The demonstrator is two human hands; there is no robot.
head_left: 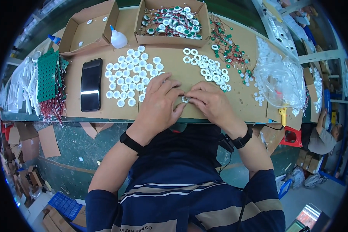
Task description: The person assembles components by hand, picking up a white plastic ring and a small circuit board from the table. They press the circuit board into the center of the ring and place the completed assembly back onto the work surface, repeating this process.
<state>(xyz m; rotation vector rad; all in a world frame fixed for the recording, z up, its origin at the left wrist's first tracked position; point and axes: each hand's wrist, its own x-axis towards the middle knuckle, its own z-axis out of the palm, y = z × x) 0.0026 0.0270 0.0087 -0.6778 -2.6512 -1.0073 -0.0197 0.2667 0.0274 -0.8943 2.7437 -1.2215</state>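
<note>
Close to the table's front edge, my two hands meet at the fingertips around a small white ring (185,99). My left hand (160,101) has curled fingers, with thumb and forefinger at the ring's left side. Pinched fingers of my right hand (213,101) touch it from the right and partly cover it. Just beyond my left hand lie several round white caps (130,86), spread out flat. A loose heap of white rings (208,66) lies beyond my right hand.
A black phone (91,85) lies left of the caps, beside green boards with red wires (47,77). Behind are a cardboard box (67,40), a white squeeze bottle (118,38) and a box of wired parts (139,40). Clear plastic bags (278,83) lie right. A person (324,141) is far right.
</note>
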